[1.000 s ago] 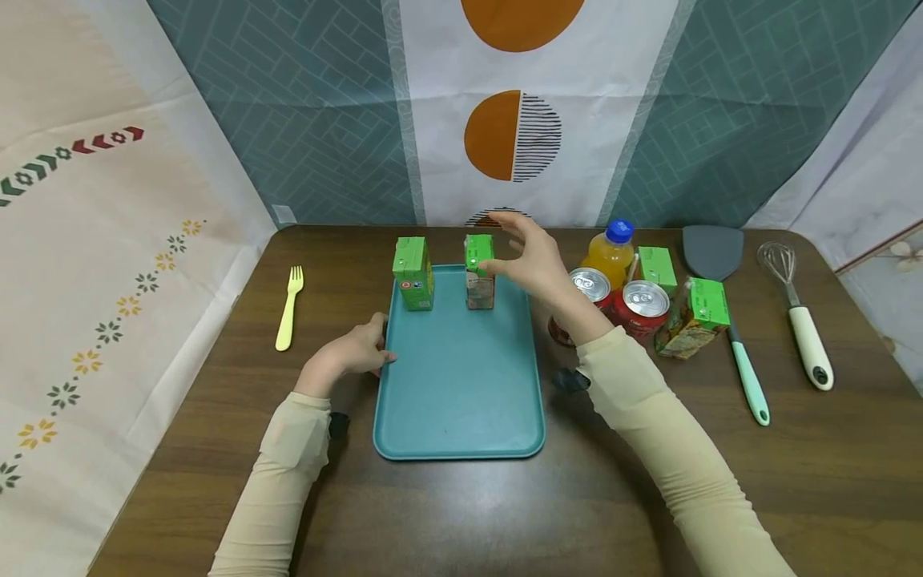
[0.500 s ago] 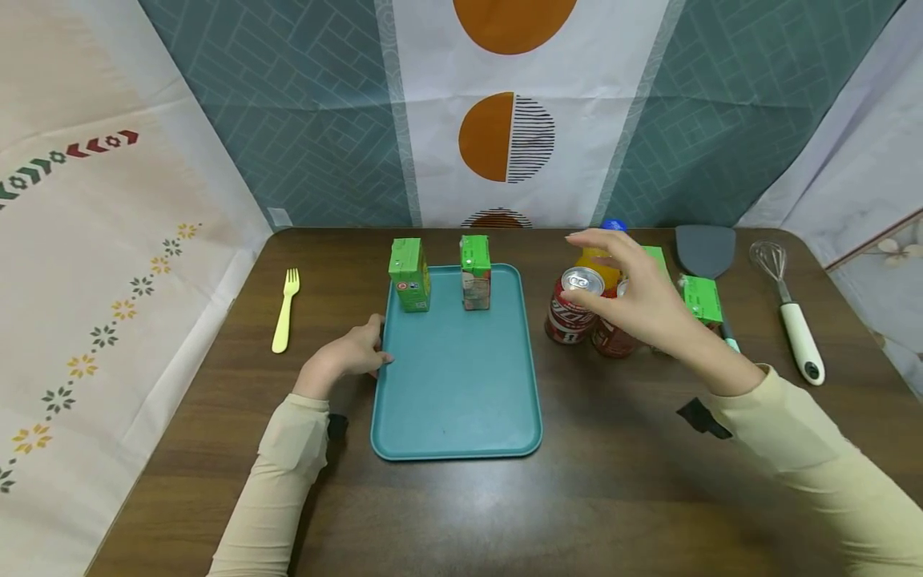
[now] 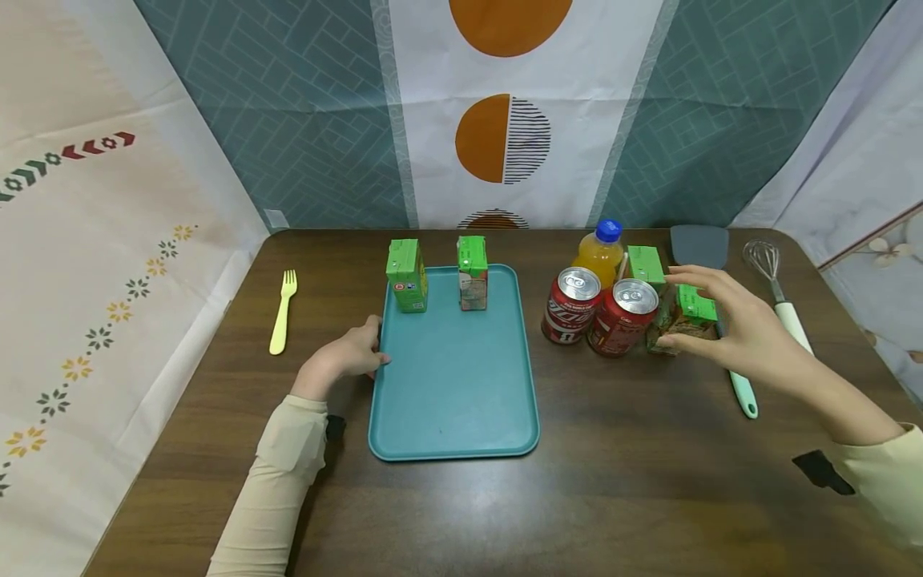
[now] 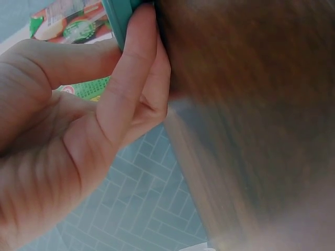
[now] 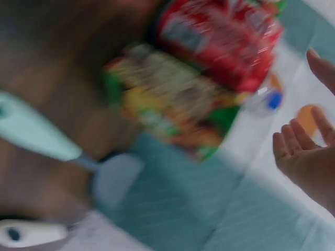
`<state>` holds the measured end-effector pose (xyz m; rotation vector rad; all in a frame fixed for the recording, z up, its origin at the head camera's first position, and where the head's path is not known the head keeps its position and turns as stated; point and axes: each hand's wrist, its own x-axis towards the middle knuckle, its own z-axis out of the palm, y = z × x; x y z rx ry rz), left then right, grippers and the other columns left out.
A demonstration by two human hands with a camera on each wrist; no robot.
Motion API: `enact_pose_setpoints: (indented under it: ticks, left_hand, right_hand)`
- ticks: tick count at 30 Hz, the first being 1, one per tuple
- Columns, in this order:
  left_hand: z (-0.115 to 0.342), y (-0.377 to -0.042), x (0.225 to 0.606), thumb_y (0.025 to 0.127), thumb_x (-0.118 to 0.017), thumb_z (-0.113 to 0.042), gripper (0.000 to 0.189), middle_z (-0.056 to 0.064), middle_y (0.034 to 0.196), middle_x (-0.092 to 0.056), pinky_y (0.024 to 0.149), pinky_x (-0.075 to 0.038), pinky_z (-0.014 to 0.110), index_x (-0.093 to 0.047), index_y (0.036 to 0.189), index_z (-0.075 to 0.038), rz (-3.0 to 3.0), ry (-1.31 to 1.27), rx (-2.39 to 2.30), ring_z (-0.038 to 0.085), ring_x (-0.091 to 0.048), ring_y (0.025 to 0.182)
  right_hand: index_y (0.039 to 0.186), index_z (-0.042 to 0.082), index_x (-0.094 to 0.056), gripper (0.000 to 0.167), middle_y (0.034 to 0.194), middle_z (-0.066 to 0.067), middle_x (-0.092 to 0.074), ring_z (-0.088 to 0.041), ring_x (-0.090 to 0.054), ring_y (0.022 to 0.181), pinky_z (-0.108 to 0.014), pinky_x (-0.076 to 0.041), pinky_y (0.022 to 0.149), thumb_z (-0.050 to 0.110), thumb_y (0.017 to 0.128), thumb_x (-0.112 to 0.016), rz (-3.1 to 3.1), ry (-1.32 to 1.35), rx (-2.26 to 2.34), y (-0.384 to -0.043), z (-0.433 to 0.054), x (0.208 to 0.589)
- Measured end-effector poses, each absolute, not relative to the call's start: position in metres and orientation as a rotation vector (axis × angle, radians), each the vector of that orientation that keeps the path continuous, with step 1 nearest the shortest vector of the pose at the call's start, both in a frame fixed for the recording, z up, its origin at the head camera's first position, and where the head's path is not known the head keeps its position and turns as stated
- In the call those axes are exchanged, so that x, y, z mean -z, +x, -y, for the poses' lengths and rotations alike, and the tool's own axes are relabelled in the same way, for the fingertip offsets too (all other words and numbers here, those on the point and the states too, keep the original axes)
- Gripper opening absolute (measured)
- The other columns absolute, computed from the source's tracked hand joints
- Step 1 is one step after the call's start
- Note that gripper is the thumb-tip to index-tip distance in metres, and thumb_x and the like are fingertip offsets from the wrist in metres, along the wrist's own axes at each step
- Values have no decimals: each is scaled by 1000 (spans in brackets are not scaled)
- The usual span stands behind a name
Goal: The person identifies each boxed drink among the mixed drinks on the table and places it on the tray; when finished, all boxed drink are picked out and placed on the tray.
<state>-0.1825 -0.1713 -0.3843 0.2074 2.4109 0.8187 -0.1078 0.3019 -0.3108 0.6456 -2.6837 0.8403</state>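
My left hand (image 3: 344,359) pinches the left rim of a teal tray (image 3: 454,385); the left wrist view has thumb and fingers on either side of the tray edge (image 4: 119,18). Two green-topped juice boxes stand upright at the tray's far end, one (image 3: 407,276) at the left corner and one (image 3: 473,276) near the middle. Over on the right, my right hand (image 3: 746,332) holds nothing, thumb and fingers spread beside another juice box (image 3: 695,303) and partly covering it. That juice box (image 5: 172,99) looks blurred in the right wrist view, apart from the hand.
Two red soda cans (image 3: 570,308) stand between the tray and that juice box. Behind them are an orange juice bottle (image 3: 600,258) and a further green box (image 3: 645,264). A spatula (image 3: 699,244) and a whisk (image 3: 764,260) lie at right, a yellow fork (image 3: 284,312) at left.
My right hand has moved from the middle juice box on the tray rightward, past the cans, to the right-hand juice box. The left hand stays at the tray rim.
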Motion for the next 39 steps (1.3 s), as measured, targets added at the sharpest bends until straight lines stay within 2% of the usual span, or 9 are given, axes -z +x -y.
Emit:
enact_pose_setpoints:
  ticks: [7,13,18,21,24,27,30,35,39]
  left_hand:
    - [170,-182,385,93,-54,-3,62,26,106,-54,73,-53,37,-15,139,9,-2414,199,-816,22,-64,75]
    - [170,-183,385,92,-54,-2,62,25,104,-53,70,-53,35,-16,139,9,-2414,201,-825,23,-62,76]
    - [170,-183,386,92,-55,-3,62,24,103,-53,71,-53,35,-16,139,8,-2420,198,-818,23,-62,76]
    - [169,-183,385,92,-55,-3,62,24,104,-54,71,-53,35,-16,140,7,-2420,190,-824,23,-63,76]
    - [169,-183,385,92,-55,-2,63,25,105,-54,71,-53,35,-15,140,7,-2416,190,-830,23,-63,76]
    - [169,-183,385,92,-55,-2,64,26,106,-54,70,-53,35,-14,141,8,-2414,194,-839,23,-63,75]
    - [170,-182,385,92,-55,-1,64,26,106,-54,70,-54,35,-14,141,7,-2416,191,-844,23,-63,76]
    - [172,-181,385,92,-55,-1,62,26,106,-54,69,-54,34,-15,139,9,-2417,195,-848,23,-62,76]
    - [173,-180,386,92,-55,-1,63,27,107,-53,68,-53,35,-16,139,9,-2417,194,-846,23,-62,75]
  right_hand:
    - [138,15,-45,85,140,10,-39,12,-29,124,-4,-22,93,4,63,-85,2712,518,-900,-117,-349,338]
    - [147,30,-27,90,146,7,-32,-16,-28,137,-5,-30,91,12,75,-79,2847,272,-1150,-129,-368,355]
    - [149,30,-19,94,148,-2,-30,6,-30,125,0,-28,88,5,78,-75,2850,331,-1269,-140,-372,367]
    - [149,32,-16,96,152,-4,-21,-3,-21,136,-29,-29,108,6,78,-75,2881,305,-1301,-144,-372,371]
    - [149,34,-11,100,153,-9,-15,-15,-17,138,-51,-28,104,9,77,-76,2908,252,-1315,-145,-370,374]
    - [150,31,-10,101,149,-14,-22,-3,-27,129,-29,-37,98,10,77,-76,2903,233,-1305,-146,-369,376]
    - [150,26,-13,96,135,-3,-39,9,-40,109,-9,-40,74,11,79,-75,2897,230,-1306,-146,-368,378]
    - [146,13,-24,82,110,22,-47,13,-48,93,-12,-46,68,14,81,-74,2908,199,-1338,-147,-368,381]
    - [139,5,-30,75,104,23,-50,11,-50,90,-12,-45,68,16,79,-75,2914,198,-1301,-149,-368,382]
